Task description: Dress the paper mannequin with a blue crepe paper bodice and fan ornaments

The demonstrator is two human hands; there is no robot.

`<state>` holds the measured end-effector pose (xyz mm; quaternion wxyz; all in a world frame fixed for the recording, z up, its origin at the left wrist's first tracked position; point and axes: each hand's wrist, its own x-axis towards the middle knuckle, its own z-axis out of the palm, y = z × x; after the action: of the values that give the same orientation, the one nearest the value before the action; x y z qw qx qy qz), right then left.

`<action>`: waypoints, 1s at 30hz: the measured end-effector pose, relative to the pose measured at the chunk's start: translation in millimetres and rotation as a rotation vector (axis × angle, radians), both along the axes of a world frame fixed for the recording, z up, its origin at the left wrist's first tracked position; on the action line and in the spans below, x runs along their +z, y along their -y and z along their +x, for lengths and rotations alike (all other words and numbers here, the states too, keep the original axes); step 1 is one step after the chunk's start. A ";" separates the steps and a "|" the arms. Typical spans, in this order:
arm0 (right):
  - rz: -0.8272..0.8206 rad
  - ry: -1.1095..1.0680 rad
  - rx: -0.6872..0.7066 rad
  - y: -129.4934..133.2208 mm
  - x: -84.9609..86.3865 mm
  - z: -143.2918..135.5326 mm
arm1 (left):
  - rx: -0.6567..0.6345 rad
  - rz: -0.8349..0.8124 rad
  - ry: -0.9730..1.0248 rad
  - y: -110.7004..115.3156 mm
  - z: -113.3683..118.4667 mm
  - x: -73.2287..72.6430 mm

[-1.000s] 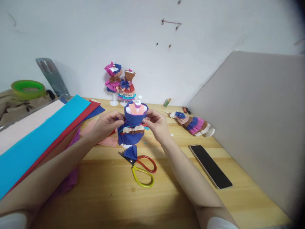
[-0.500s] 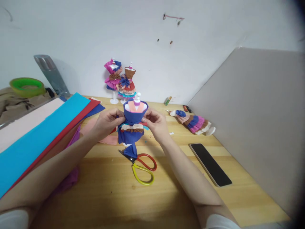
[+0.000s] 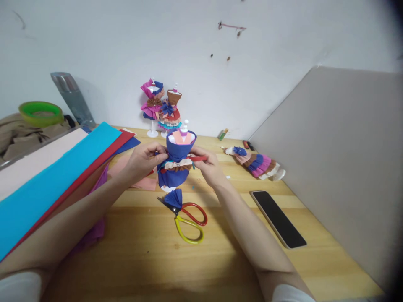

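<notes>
A small white mannequin (image 3: 184,133) in a blue paper dress (image 3: 179,150) stands at the middle, with cream, brown, red and teal paper strips round its waist. My left hand (image 3: 147,159) pinches at the left side of the waist; what lies between its fingertips is too small to make out. On the right side, my right hand (image 3: 206,164) is closed beside the waist, and a red paper strip (image 3: 198,158) sticks out over its fingers. Below the dress, a folded blue paper piece (image 3: 174,198) rests on scissors (image 3: 190,222) with red and yellow handles.
Two dressed mannequins (image 3: 170,110) stand by the wall. Another dressed mannequin (image 3: 256,162) lies at right, behind a phone (image 3: 278,219). Coloured paper sheets (image 3: 63,176), green tape (image 3: 40,113) and a bottle (image 3: 72,97) are at left. A grey panel (image 3: 340,138) borders the right side.
The red strip now shows longer over my right hand, whose fingers have shifted behind it. The dress has turned or tilted slightly. The whole view has moved a little.
</notes>
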<state>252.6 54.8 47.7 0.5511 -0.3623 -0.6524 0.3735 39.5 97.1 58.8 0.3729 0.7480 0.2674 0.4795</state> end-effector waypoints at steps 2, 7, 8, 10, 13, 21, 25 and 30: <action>-0.066 -0.036 0.008 -2.5 -4.7 0.9 | 0.021 0.029 -0.036 -0.2 -1.2 1.0; -0.175 -0.192 0.042 -5.9 -6.6 -4.3 | 0.009 0.048 -0.081 -6.3 -4.6 1.0; -0.186 -0.208 0.049 -6.3 -6.4 -5.8 | -0.014 0.037 -0.077 -7.6 -4.7 1.1; -0.189 -0.222 0.059 -7.1 -7.5 -7.9 | -0.061 0.001 -0.063 -9.5 -4.5 1.3; -0.171 -0.219 0.058 -9.5 -13.8 -7.3 | -0.096 -0.047 -0.040 -10.5 -4.5 1.9; -0.115 -0.180 0.075 -11.0 -27.8 -3.4 | -0.095 0.017 -0.084 -11.0 -10.5 4.3; -0.098 -0.191 0.080 -8.1 -25.9 -7.5 | -0.130 -0.013 -0.047 -11.1 -10.6 3.9; -0.064 -0.174 0.028 -8.2 -27.6 -12.7 | -0.143 -0.050 -0.015 -12.3 -10.5 1.0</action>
<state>240.0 63.0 20.1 0.5884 -0.3368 -0.5949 0.4318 29.0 109.3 59.8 0.4229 0.7593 0.2280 0.4389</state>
